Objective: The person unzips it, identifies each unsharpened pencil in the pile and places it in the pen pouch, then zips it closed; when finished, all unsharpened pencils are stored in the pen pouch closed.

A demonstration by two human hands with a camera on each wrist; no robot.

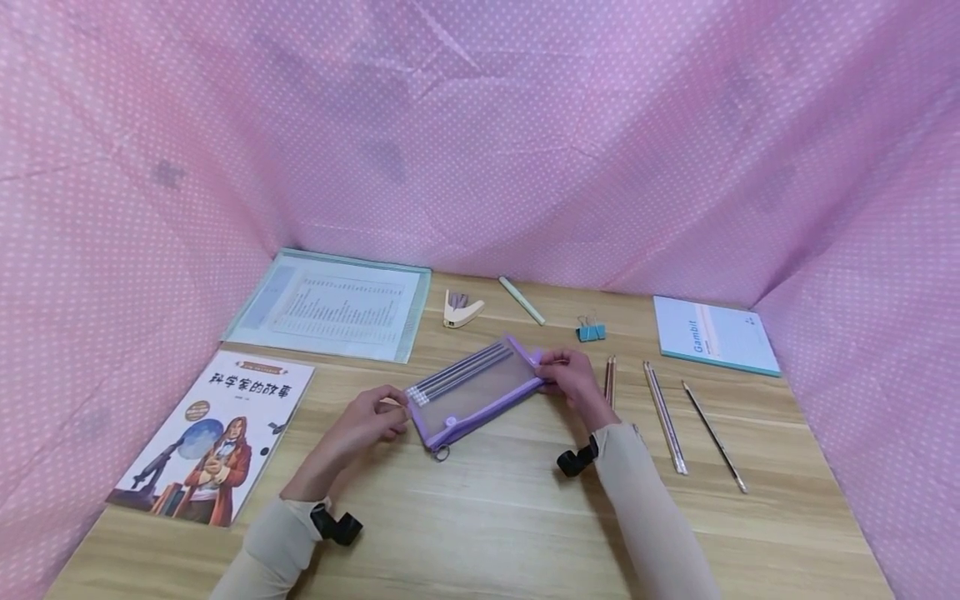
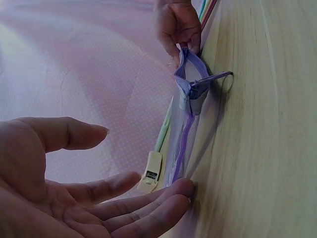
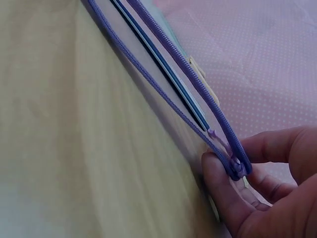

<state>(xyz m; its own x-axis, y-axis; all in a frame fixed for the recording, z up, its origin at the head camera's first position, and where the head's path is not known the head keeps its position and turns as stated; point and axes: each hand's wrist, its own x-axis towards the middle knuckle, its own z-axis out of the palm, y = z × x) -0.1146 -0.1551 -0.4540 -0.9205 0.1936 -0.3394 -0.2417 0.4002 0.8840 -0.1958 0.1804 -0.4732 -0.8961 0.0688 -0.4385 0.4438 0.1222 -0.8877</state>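
Observation:
A see-through pencil case (image 1: 480,392) with purple edging lies tilted across the middle of the table. Several pencils (image 1: 459,373) are inside it, their white eraser ends toward the left. Its zipped side gapes, as the right wrist view shows along the purple zipper (image 3: 190,74). My right hand (image 1: 572,377) pinches the far right corner between thumb and fingers (image 3: 223,191). At the left end is my left hand (image 1: 369,419), its thumb held apart and its fingers (image 2: 148,210) loosely extended, fingertips right at the case. A ring pull (image 1: 440,452) hangs from the near left corner.
Loose pencils (image 1: 664,417) lie to the right, some behind my right wrist. Farther back are a cream stapler (image 1: 461,312), a green pen (image 1: 522,300), a teal binder clip (image 1: 591,332) and a notebook (image 1: 716,335). A book (image 1: 213,437) and a document folder (image 1: 337,304) occupy the left.

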